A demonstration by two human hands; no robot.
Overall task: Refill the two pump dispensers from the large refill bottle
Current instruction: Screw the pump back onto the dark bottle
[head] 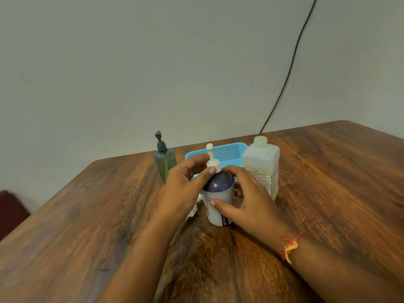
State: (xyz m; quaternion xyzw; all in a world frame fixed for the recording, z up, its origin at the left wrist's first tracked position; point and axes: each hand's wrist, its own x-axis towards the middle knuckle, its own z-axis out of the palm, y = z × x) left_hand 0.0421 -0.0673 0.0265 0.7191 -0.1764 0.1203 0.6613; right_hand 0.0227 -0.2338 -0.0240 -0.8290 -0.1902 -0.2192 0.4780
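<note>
A white dispenser bottle with a dark purple shoulder (219,193) stands upright in the middle of the wooden table (87,215). Its white pump head (211,159) is on top. My left hand (185,189) pinches the pump's collar with thumb and fingers. My right hand (244,197) grips the bottle's body from the right. A green pump dispenser (165,161) stands upright to the left behind. The large translucent refill bottle (261,167) stands at the right, uncapped, with a printed label.
A blue plastic mesh basket (229,153) sits behind the white bottle. A small white object (192,212) lies partly hidden under my left wrist. A black cable (288,71) runs down the wall behind the table. Something dark red (11,208) shows at the left edge.
</note>
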